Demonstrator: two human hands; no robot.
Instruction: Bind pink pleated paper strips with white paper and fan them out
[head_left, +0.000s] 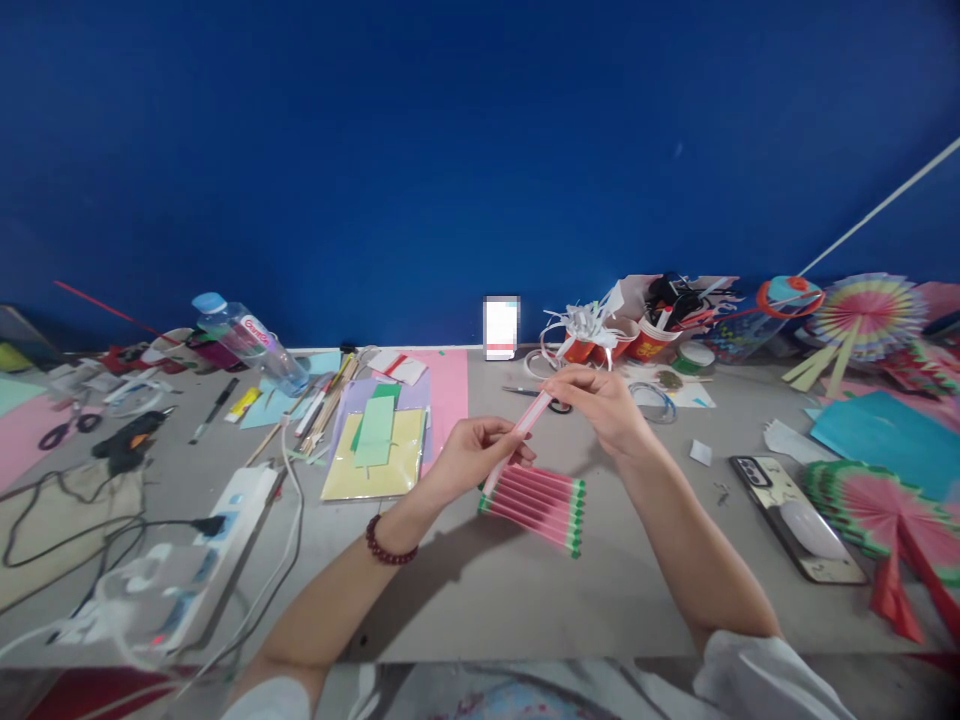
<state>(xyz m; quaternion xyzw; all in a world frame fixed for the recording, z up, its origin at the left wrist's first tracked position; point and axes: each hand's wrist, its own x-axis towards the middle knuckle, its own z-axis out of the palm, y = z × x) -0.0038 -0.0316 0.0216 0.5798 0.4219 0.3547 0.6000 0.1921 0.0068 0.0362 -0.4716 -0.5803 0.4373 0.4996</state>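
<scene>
my left hand (469, 455) pinches the near end of a pleated pink paper strip (534, 500) with green edges, held just above the grey table (465, 590). my right hand (600, 405) grips the far end of its top fold, lifted up and away. yellow and green paper sheets (375, 455) lie left, a phone (795, 515) right, a finished paper fan (874, 505) beside it, a water bottle (247, 340) far left.
</scene>
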